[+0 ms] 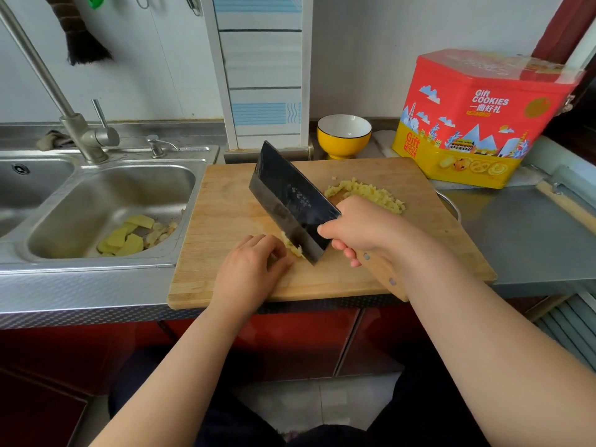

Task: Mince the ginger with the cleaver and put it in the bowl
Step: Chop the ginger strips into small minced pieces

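Observation:
My right hand [361, 225] grips the wooden handle of a dark cleaver [290, 201], whose blade tilts over the wooden cutting board [232, 201] with its heel down on the board. A small piece of ginger [293, 248] lies against the blade. My left hand [253, 269] holds that piece with curled fingers. A pile of minced ginger [371, 193] lies on the board behind my right hand. A yellow bowl [343, 135], white inside and holding nothing, stands just beyond the board's far edge.
A steel sink [106, 201] at the left holds ginger peelings [129, 237], with a faucet [48, 88] above it. A red and yellow cookie tin [477, 117] stands at the back right. The steel counter [522, 233] runs to the right.

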A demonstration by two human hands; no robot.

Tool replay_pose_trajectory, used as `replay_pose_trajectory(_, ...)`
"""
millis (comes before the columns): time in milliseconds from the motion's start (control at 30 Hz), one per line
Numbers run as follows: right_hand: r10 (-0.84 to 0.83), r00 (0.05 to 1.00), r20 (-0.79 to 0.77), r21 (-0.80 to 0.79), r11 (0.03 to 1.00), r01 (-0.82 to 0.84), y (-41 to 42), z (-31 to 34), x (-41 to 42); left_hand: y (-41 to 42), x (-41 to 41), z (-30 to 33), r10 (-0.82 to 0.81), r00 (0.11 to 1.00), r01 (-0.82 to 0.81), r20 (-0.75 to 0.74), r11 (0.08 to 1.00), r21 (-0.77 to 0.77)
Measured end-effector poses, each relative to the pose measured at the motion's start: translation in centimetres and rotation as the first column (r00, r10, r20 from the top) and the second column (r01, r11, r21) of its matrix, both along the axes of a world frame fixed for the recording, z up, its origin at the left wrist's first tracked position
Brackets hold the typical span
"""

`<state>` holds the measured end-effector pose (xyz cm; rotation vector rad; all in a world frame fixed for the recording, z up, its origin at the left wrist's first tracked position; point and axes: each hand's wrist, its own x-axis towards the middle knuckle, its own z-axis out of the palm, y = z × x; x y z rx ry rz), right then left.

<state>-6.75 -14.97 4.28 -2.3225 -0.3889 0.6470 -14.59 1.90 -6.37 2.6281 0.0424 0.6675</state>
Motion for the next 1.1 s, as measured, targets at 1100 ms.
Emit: replay_pose_trajectory(1100,-0.019,0.996,-0.086,0.176,0.984,0.034,-1.3,0.3,0.1,1.0,0.0,1.5,0.113,0.967,-0.122,0.227,0.992,0.025)
